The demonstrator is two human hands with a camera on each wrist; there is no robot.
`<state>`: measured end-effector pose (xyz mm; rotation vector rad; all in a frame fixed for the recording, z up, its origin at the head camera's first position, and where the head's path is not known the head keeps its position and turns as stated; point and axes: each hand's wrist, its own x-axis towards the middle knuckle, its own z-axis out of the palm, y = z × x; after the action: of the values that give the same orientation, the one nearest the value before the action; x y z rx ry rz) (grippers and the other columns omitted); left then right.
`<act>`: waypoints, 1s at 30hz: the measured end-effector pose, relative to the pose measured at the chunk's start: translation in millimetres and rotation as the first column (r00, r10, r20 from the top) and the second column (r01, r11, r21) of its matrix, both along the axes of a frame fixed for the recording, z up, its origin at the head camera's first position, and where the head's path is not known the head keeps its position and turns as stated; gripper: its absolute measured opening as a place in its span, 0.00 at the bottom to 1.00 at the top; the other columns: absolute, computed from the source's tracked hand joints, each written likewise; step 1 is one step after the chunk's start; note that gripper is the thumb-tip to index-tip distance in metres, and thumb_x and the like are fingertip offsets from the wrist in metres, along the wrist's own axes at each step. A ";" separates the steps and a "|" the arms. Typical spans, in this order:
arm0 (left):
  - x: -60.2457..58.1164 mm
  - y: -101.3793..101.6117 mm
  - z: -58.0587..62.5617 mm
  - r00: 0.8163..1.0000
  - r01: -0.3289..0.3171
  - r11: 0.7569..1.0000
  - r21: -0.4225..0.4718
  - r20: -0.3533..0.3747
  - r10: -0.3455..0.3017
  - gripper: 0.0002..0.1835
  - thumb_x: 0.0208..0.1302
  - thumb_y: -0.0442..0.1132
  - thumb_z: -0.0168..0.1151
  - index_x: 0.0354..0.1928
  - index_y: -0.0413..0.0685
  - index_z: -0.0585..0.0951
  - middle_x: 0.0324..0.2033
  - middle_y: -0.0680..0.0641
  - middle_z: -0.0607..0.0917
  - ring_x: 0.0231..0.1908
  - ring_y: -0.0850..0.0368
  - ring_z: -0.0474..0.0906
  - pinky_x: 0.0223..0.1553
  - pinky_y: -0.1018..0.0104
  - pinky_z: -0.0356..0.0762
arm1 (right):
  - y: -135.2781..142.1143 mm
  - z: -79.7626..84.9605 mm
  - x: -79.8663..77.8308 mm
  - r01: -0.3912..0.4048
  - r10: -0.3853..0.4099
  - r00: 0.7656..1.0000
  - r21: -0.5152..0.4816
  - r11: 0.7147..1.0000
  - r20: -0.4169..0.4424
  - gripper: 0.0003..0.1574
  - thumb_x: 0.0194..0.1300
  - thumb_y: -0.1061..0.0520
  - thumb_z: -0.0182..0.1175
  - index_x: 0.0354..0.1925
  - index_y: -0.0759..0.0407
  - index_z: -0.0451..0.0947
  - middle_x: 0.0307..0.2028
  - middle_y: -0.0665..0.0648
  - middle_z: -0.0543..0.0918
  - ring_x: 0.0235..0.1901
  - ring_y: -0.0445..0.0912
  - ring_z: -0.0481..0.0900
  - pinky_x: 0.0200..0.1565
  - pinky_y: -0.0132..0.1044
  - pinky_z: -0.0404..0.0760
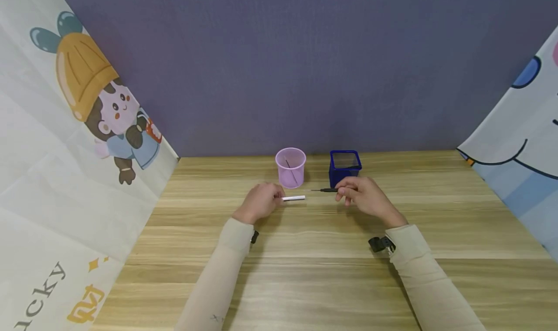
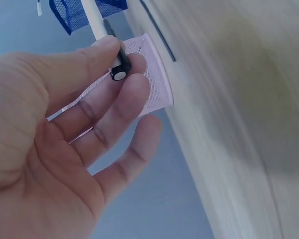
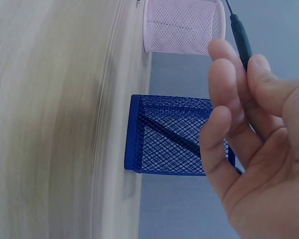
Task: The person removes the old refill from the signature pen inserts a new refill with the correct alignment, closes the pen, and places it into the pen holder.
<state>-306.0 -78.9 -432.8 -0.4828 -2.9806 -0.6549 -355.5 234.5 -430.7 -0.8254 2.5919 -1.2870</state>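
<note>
My left hand (image 1: 261,201) pinches a white pen (image 1: 296,197) near one end, between thumb and fingers. In the left wrist view its black end piece and clip (image 2: 120,63) show by the fingertips. On the other side, my right hand (image 1: 368,195) holds a thin screwdriver (image 1: 328,190) by its dark handle, the slim shaft pointing left towards the pen. Behind the hands stand a pink mesh cup (image 1: 284,177) with a thin dark stick inside, and a square blue mesh holder (image 1: 334,177). A long dark object (image 3: 174,135) leans inside the blue holder.
Both containers stand on a wood-grain table (image 1: 305,273), close to a grey-blue back panel (image 1: 305,69). Printed cartoon cloths (image 1: 39,176) hang at the left and right sides. Black straps (image 1: 378,244) sit at both wrists.
</note>
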 end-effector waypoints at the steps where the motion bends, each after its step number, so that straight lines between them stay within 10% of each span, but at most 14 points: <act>1: -0.2 -0.5 0.6 1.000 0.002 1.000 0.003 -0.008 -0.002 0.05 0.65 0.32 0.68 0.41 0.46 0.89 0.40 0.47 0.92 0.41 0.51 0.88 0.49 0.56 0.86 | 0.3 0.1 0.0 0.002 -0.002 1.000 0.001 1.000 -0.002 0.11 0.76 0.58 0.58 0.49 0.59 0.84 0.34 0.56 0.91 0.30 0.58 0.86 0.31 0.36 0.80; 30: -3.9 -7.8 8.4 0.996 0.005 0.997 0.080 -0.093 0.003 0.07 0.66 0.34 0.68 0.45 0.46 0.89 0.45 0.46 0.91 0.48 0.50 0.87 0.56 0.55 0.83 | 2.8 -2.9 -2.7 0.014 -0.013 1.000 0.018 1.000 -0.001 0.12 0.77 0.56 0.57 0.49 0.59 0.84 0.35 0.59 0.91 0.29 0.59 0.86 0.33 0.34 0.81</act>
<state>-309.9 -86.7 -424.3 -0.4951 -2.8547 -0.7283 -358.2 237.3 -433.7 -0.8070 2.6100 -1.2657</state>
